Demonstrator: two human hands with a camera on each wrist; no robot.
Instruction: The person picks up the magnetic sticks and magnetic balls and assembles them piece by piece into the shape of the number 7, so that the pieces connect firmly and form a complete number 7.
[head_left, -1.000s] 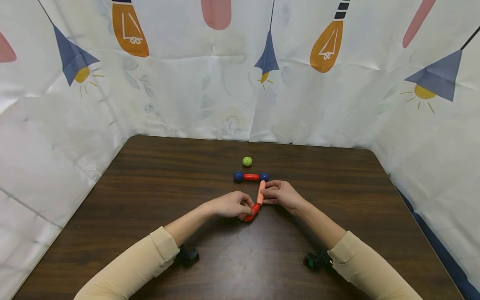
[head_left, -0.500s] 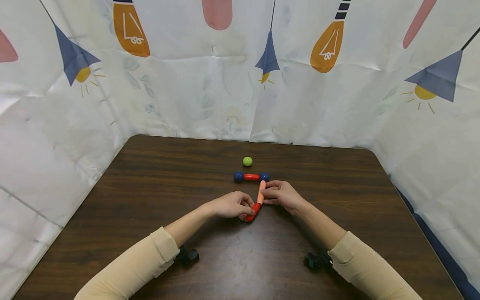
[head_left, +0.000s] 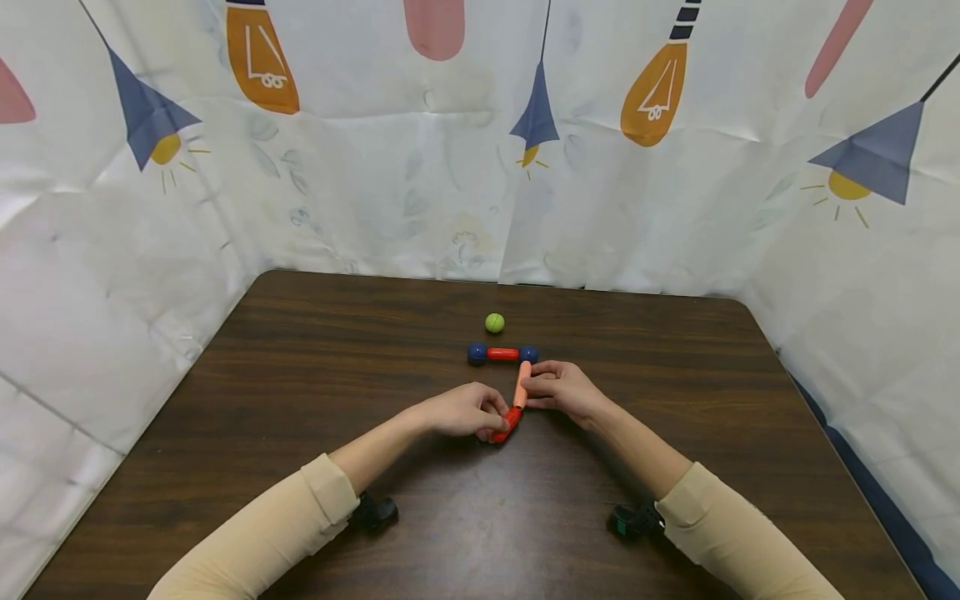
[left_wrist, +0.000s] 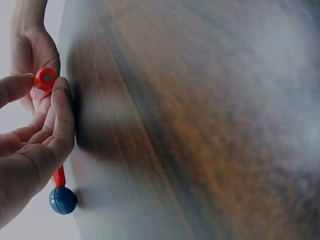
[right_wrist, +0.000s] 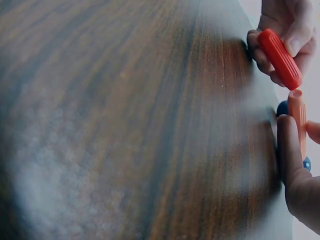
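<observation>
Between thumb and fingers, the left hand (head_left: 463, 408) pinches a short, ribbed red rod (right_wrist: 280, 59) just above the table. A round end with a grey centre shows on this rod in the left wrist view. The right hand (head_left: 567, 392) pinches a peach-coloured ribbed rod (head_left: 522, 385) by its side. Both rods meet end to end at an angle; in the right wrist view their tips are so close that I cannot tell whether they touch. Beyond the peach rod's far end lies a red rod (head_left: 502, 354) with a blue ball (head_left: 477, 353) at either end.
A small yellow-green ball (head_left: 494, 322) sits behind the blue-ended rod. Everything is on a dark wood-grain table (head_left: 300, 350), with a white printed curtain (head_left: 375, 192) hanging along its back and sides. Dark wrist cameras (head_left: 375, 512) hang under both sleeves, near the tabletop.
</observation>
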